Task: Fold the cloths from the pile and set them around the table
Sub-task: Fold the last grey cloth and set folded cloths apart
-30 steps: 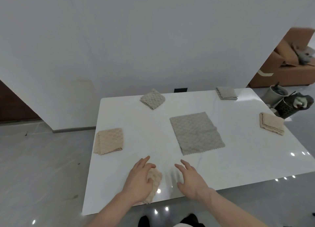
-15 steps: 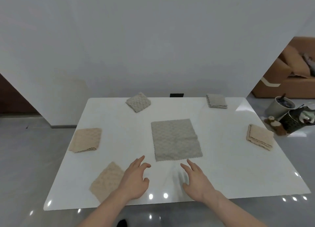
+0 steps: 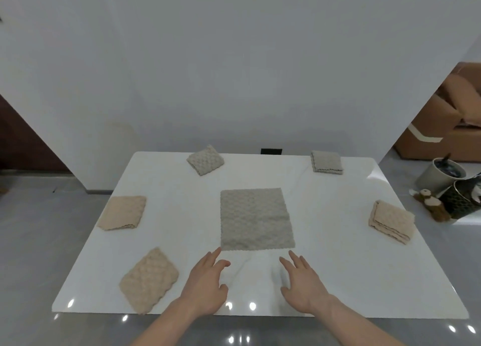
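Five folded cloths, one flat cloth

white table, five folded cloths, flat grey cloth

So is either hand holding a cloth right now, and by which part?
Neither. The left hand and right hand are open and empty, just short of the flat grey cloth.

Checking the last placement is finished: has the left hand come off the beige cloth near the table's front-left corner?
Yes. The left hand has shifted right off the beige cloth, toward the flat grey cloth.
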